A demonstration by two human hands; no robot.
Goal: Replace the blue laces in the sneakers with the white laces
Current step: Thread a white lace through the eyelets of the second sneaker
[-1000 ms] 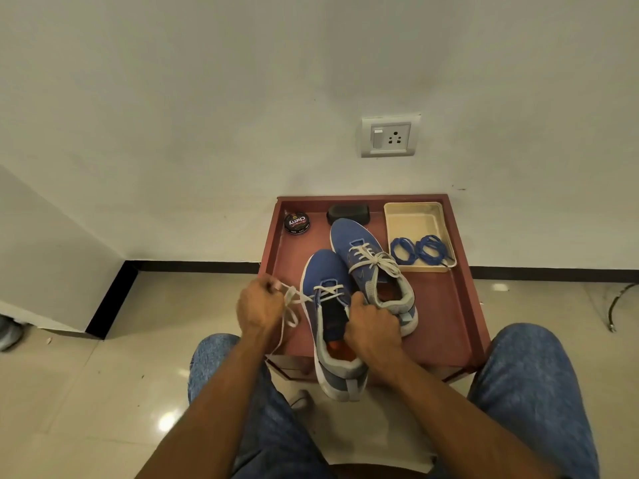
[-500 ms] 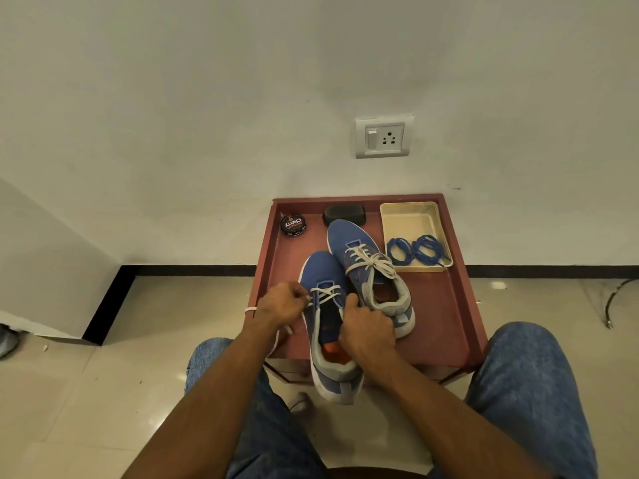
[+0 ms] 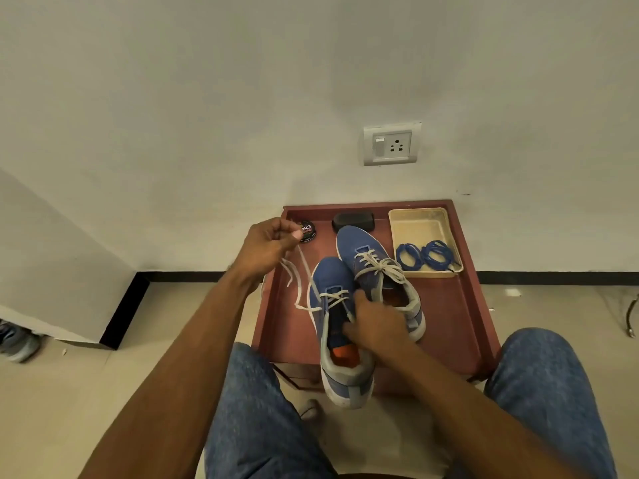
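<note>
Two sneakers on red table [image 3: 449,326] | near sneaker [image 3: 337,326] half-laced | left hand [image 3: 266,247] pinches limp white lace [image 3: 304,271] end | right hand [image 3: 375,326] grips soft upper | light; hold by tip

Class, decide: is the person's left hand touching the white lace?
Touching. The head view shows the left hand raised above the table, pinching the white lace, which trails down to the near sneaker.

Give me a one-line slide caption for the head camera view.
Left hand pulls a white lace up through the near sneaker, steadied by the right hand; blue laces lie in the tray.
</note>
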